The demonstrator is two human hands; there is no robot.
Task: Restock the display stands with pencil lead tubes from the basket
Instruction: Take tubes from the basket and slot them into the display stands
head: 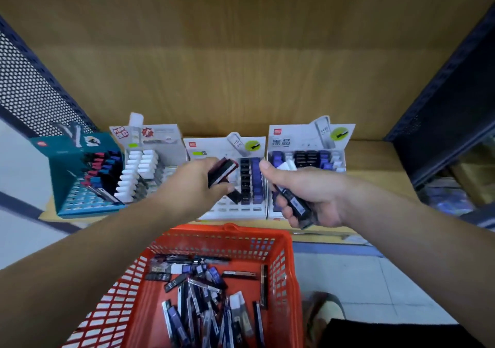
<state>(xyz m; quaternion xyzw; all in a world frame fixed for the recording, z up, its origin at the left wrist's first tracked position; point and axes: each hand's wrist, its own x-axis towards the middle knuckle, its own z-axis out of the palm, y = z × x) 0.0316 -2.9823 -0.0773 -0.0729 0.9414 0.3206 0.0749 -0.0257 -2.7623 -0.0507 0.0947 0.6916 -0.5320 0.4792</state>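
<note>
While a few dark lead tubes (222,172) are gripped in the left hand (192,187) over the middle display stand (233,210), a second bunch (293,201) is clutched in the right hand (313,195); loose tubes (203,297) are heaped in the red basket (222,243) below.

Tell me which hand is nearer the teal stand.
Left. The left hand is two stands right of the teal stand; the right hand is farther right, before the last stand.

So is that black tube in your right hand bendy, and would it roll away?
Probably stiff: the black tube juts straight out of the right hand. Likely light: that hand grips several together. Its flat sides suggest it would slide rather than roll.
</note>
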